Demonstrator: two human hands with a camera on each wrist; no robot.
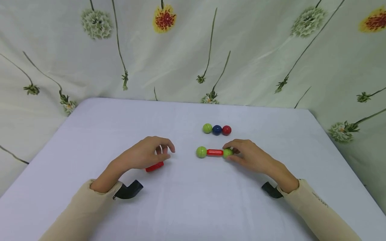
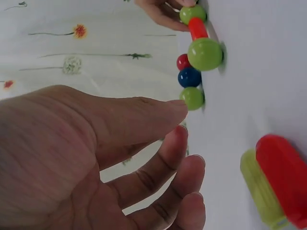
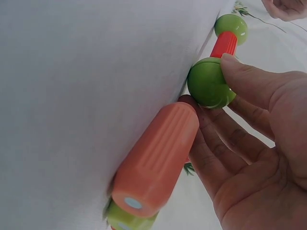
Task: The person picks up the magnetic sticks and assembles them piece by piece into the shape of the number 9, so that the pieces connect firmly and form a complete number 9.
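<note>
Your right hand (image 1: 250, 155) pinches the end ball of a ball-rod-ball piece (image 1: 214, 152) | left hand (image 1: 144, 154) relaxed, holding nothing, red rod (image 1: 154, 166) beneath | three loose balls (image 1: 216, 129) beyond, unjoined.

Five balls (image 1: 216, 130) (three green) and three rods (image 1: 215, 152).

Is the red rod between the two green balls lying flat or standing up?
Lying flat. The red rod rests lengthwise on the table, a green ball on its left end; the right hand pinches the other green ball.
</note>
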